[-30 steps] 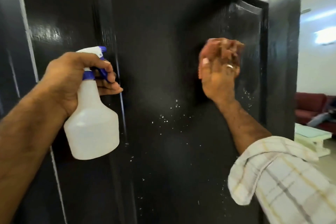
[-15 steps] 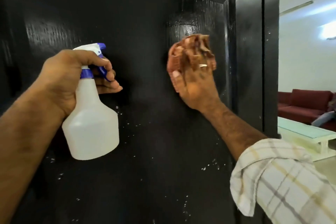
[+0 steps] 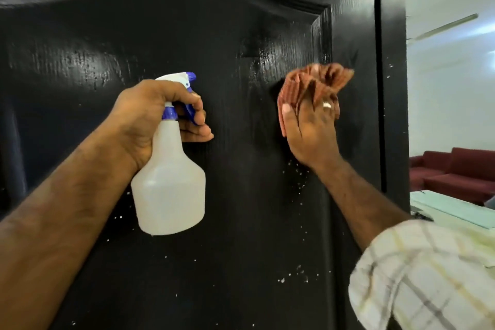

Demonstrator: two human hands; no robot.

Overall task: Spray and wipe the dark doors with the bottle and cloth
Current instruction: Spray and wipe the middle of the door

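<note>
Cloth (image 3: 316,83) under right hand (image 3: 312,131) on door (image 3: 241,222).

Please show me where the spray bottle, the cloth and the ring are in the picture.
spray bottle (image 3: 168,190): head view, on its white body.
cloth (image 3: 318,80): head view, on the bunched brown folds above the fingers.
ring (image 3: 326,105): head view, on the band on a right-hand finger.
</note>
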